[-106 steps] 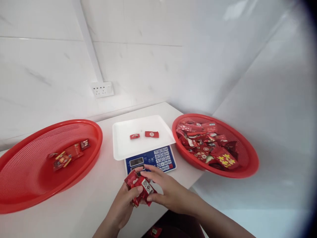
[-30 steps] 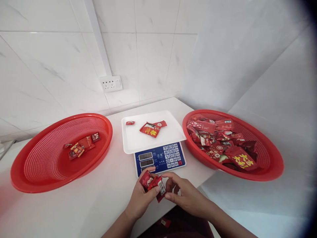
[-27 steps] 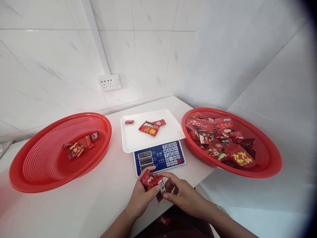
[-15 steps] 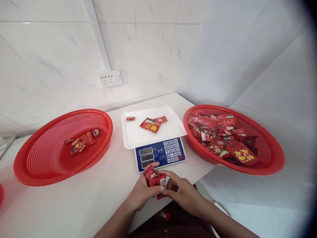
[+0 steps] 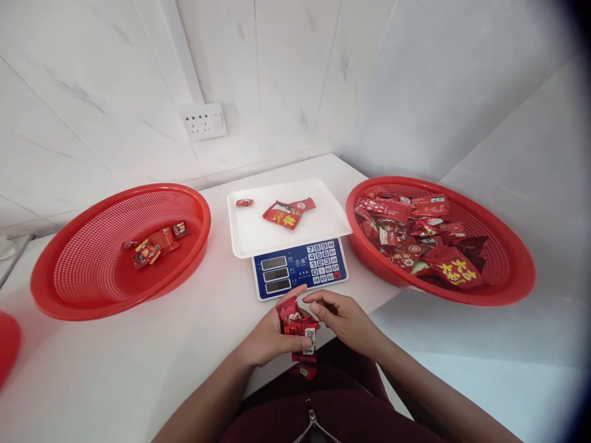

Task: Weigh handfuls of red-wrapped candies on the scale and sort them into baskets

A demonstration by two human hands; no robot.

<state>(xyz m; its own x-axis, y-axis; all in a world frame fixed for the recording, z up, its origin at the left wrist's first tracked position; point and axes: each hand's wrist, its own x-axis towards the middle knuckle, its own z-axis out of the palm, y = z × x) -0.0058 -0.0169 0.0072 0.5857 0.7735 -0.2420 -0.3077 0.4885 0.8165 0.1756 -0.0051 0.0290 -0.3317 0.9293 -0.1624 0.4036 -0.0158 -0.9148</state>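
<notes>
Several small red candy packets (image 5: 300, 341) are bunched in my left hand (image 5: 272, 335), its thumb pressed across the front one, which has a white label. My right hand (image 5: 346, 320) hovers just right of the packets, fingers bent and a little apart from the thumb, with nothing visible in it. Beyond the hands stands a blue and white electronic scale (image 5: 302, 271) with a white tray (image 5: 249, 237). Two larger red packets (image 5: 284, 215) overlap on the tray, and one small red candy (image 5: 244, 202) lies near its left rim.
On the left, a red plastic basket (image 5: 64, 264) holds a few wrapped candies (image 5: 152, 249). To the right, another red basket (image 5: 512, 277) is heaped with red packets (image 5: 415, 240). A red packet (image 5: 305, 371) lies at my lap, below the table edge. A wall socket (image 5: 203, 121) sits behind.
My right hand has lifted off the packets and moved slightly up and right. The packets now rest in my left hand alone. The camera view has tilted downward.
</notes>
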